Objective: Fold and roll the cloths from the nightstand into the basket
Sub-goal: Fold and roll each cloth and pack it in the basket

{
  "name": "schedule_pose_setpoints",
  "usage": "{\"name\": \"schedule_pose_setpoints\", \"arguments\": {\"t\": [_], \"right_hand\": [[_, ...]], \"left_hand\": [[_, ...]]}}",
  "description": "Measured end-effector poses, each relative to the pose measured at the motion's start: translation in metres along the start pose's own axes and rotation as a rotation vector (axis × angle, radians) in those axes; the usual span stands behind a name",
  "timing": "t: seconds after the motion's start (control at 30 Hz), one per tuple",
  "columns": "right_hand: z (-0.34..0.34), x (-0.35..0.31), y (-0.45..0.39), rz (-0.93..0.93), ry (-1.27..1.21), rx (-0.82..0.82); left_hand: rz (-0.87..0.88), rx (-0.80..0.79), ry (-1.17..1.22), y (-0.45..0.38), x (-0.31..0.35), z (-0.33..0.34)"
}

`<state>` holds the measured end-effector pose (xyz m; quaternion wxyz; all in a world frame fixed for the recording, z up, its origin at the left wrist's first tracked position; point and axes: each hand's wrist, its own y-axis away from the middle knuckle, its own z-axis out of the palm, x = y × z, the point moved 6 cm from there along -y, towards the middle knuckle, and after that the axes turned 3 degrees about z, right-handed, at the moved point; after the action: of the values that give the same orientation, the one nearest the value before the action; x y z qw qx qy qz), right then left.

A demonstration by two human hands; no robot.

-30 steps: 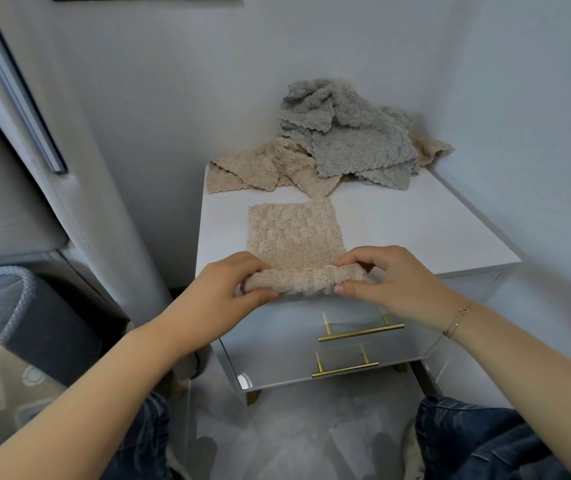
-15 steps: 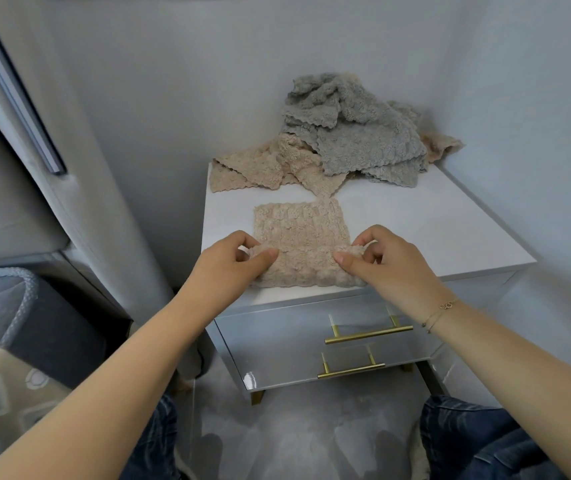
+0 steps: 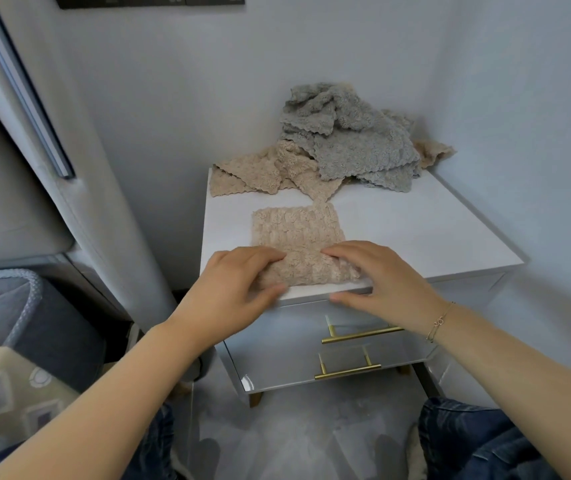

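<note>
While both hands work at the near end of the beige cloth (image 3: 297, 233), the left hand (image 3: 232, 289) has its fingers curled over the rolled-up edge and its thumb tucked under it. The right hand (image 3: 381, 282) does the same on the other side, fingers bent on top of the roll and thumb low by the front edge. So each grip is partly closed around the soft roll, not squeezed tight.

That cloth lies flat on the nightstand (image 3: 426, 230), close to the front edge, with only its near end rolled so far. It looks fluffy and bumpy, so I think it is very light and floppy. It will squash when pressed and may spring loose if let go. It should not slip much, because the fuzzy top catches on itself. The best places to hold are the two ends of the roll, so it stays even and does not go crooked.

Farther back sits a messy pile: a grey cloth (image 3: 353, 140) on top of more beige cloths (image 3: 259, 173), up against the wall. These look just as soft and are not yet folded.

Down on the left, well apart from the nightstand, is the dark basket (image 3: 31, 292) with a rope-like rim.
</note>
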<state>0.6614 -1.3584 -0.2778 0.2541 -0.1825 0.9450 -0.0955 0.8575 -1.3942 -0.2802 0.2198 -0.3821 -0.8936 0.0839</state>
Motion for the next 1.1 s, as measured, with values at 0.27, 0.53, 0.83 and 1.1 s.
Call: {"name": "schedule_pose_setpoints", "arguments": {"t": [0.27,0.53,0.83,1.1], "right_hand": [[-0.006,0.001,0.009,0.028,-0.126,0.098],[-0.009,0.013,0.004,0.210,-0.340,-0.013],[-0.010,0.015,-0.006,0.417,-0.214,0.007],[-0.017,0.027,-0.010,0.435,-0.078,0.265]], "left_hand": [[0.065,0.103,-0.026,0.019,0.013,-0.007],[-0.250,0.014,0.338,0.014,-0.002,-0.018],[-0.513,0.000,0.418,-0.005,-0.015,-0.011],[-0.688,0.137,0.393,-0.007,-0.025,-0.006]]}}
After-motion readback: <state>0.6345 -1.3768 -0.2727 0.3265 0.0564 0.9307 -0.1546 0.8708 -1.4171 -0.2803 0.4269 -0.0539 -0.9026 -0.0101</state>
